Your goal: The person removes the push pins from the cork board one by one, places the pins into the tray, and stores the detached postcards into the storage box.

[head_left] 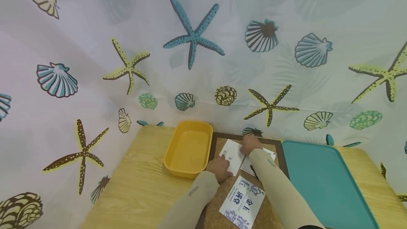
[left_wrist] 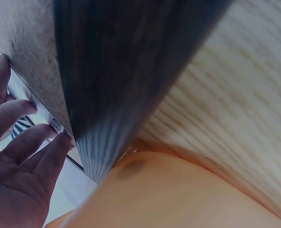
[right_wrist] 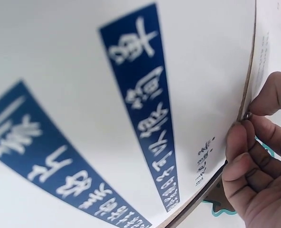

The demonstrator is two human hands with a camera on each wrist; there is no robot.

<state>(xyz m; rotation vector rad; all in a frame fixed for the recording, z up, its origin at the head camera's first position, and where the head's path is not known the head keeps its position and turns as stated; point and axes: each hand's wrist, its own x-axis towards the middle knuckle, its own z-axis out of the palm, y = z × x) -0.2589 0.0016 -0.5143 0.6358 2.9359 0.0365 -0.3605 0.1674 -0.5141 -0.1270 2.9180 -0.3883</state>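
Nearest me lies a blue-lettered sheet (head_left: 243,202). Beyond it, on the cork board (head_left: 273,207), my left hand (head_left: 219,168) presses a white card (head_left: 233,156) with straight fingers; my right hand (head_left: 250,144) pinches its far edge. Light, bendy, best gripped at the edges.

Small print on white card (head_left: 233,156) unreadable; right forearm hides part of second card (head_left: 248,167).

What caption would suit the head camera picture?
Two hands, left hand and right hand, press white cards on a cork board between yellow tub and teal tray.
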